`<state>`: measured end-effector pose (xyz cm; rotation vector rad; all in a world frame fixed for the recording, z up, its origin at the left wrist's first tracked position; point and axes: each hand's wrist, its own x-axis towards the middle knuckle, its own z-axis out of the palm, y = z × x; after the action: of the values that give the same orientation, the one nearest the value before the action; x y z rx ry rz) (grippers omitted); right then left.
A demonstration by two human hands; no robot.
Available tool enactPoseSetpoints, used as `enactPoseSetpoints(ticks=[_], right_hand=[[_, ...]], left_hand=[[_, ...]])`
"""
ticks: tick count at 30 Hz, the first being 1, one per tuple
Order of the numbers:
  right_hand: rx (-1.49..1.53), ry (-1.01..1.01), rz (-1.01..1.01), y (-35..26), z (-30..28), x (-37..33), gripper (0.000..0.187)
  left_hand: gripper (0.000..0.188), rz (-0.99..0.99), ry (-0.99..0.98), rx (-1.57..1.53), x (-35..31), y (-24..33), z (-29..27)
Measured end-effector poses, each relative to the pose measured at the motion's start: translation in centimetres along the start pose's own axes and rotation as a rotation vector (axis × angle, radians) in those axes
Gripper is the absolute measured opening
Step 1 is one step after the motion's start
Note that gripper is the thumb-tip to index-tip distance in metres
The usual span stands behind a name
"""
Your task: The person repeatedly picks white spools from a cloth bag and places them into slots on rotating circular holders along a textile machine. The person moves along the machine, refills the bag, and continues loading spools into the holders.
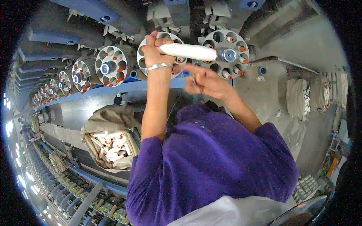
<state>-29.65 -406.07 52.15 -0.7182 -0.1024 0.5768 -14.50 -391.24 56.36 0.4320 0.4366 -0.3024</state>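
A long white yarn bobbin lies crosswise in my left hand, whose fingers curl round its left part. An orange tip shows at the left of that hand. Just below the bobbin is my right hand, its fingers smeared by motion, so any thread in them cannot be made out. A small blue spot shows beside those fingers. Behind my left hand stands a round grey magazine with holes. Another magazine, holding several orange-tipped bobbins, stands to the right.
More round magazines run along the machine to the far left, above a blue rail. A cloth-lined bin of white bobbins stands at lower left. Sacks with bobbins stand on the right. Another machine row is at far lower left.
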Motion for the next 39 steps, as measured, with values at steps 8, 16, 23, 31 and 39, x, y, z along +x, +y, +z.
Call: enactPoseSetpoints(ticks=[8,16,23,31,39], right_hand=[[-0.01,0.424,-0.249,-7.2,-11.4,-11.3,0.018],[-1.019,0.904,-0.77,-12.4,-6.2,-8.8,0.019],[-0.574,0.667,-0.142,-8.6,-16.7,-7.7,0.037],[-1.817,0.628,0.006,-9.8,-28.5,-4.0,0.033],[-2.43,0.761,-0.629,-3.2,-4.4,9.3,0.042]], left_hand=[[0.024,0.351,-0.2,0.766,-2.2,-11.8,-4.3],[0.021,0.371,-0.847,1.256,-4.7,-24.5,-9.8],[0.005,0.873,-0.441,1.365,-4.5,-13.2,5.8],[0.053,0.88,-0.023,1.665,-8.6,3.7,-12.9],[0.017,0.743,1.104,1.631,-31.0,23.4,-41.0]])
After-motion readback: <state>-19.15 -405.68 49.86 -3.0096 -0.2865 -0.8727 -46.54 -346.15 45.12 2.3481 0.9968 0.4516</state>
